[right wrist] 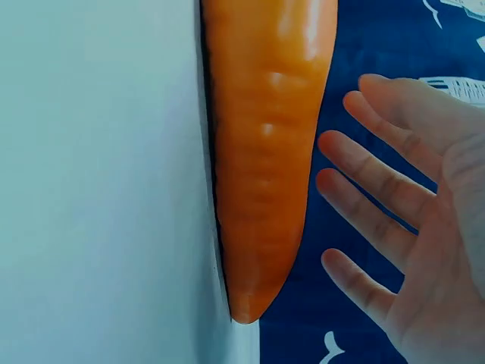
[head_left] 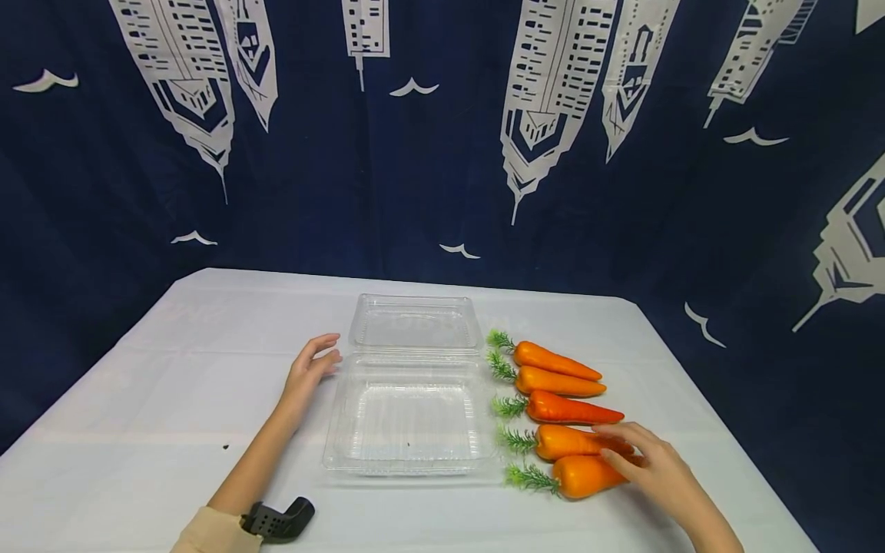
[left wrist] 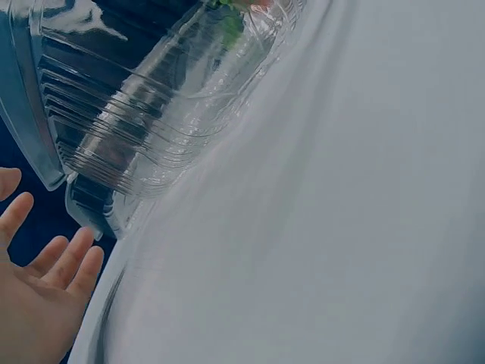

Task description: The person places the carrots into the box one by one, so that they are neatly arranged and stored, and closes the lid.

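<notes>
A clear plastic clamshell box [head_left: 415,430] lies unfolded on the white table, its lid [head_left: 415,322] flat on the far side. My left hand [head_left: 309,372] is beside the box's left edge, fingers loosely bent and holding nothing. In the left wrist view, that hand [left wrist: 45,303] appears apart from the box [left wrist: 129,114]. Over the tips of the two nearest carrots hovers my right hand [head_left: 657,468], covering part of them. The nearest carrot [head_left: 584,478] is thick and orange. In the right wrist view, the right hand's [right wrist: 424,212] spread fingers are not curled round the carrot [right wrist: 261,152].
Farther back in the same column lie a carrot [head_left: 563,442], a redder carrot [head_left: 570,408], and two orange carrots [head_left: 553,382] beyond, green tops toward the box. A dark blue patterned curtain [head_left: 429,169] hangs behind the white table [head_left: 173,369].
</notes>
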The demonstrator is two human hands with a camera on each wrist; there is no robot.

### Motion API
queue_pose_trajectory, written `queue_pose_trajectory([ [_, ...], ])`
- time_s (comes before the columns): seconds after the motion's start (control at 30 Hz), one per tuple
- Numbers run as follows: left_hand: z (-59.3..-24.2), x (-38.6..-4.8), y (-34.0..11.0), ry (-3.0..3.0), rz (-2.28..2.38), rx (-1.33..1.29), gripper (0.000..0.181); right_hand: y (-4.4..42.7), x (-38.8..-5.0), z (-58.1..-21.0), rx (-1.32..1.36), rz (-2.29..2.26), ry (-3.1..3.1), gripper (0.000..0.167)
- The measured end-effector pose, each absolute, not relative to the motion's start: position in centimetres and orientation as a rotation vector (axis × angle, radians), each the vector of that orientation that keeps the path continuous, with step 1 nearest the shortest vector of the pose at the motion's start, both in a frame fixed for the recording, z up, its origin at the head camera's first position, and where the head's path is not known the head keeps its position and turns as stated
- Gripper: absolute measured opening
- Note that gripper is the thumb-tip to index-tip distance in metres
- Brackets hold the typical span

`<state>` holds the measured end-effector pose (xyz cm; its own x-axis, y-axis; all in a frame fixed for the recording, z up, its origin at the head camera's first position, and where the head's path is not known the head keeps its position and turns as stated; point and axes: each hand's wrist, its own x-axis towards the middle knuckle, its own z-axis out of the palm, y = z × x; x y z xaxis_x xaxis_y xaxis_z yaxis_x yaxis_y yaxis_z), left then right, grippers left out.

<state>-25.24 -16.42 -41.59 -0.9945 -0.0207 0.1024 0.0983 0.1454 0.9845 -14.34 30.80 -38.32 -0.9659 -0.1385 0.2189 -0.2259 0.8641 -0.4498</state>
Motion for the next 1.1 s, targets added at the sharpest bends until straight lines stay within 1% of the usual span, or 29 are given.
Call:
queue_pose_trajectory([
  [0.23, -42.2, -25.1, -16.2, -2.335, -2.025, -0.178, 0.043, 31.1, -14.2, -39.0, 0.377, 0.819, -2.840, 0.025],
  [0.47, -42.9, -25.1, -16.2, -2.402, -1.976, -0.370, 0.043, 31.3, -14.2, -39.5, 0.506, 0.853, -2.804, 0.027],
  [0.73, -43.0, -25.1, -16.4, -2.446, -1.944, -0.468, 0.042, 31.5, -14.0, -39.8, 0.394, 0.887, -2.939, 0.032],
  [0.97, -43.0, -25.1, -16.2, -2.498, -1.925, -0.436, 0.044, 31.6, -13.8, -40.1, 0.352, 0.886, -2.989, 0.041],
  [1.1, -43.1, -25.0, -16.2, -2.501, -1.934, -0.444, 0.044, 31.6, -13.9, -40.3, 0.357, 0.902, -3.004, 0.043],
])
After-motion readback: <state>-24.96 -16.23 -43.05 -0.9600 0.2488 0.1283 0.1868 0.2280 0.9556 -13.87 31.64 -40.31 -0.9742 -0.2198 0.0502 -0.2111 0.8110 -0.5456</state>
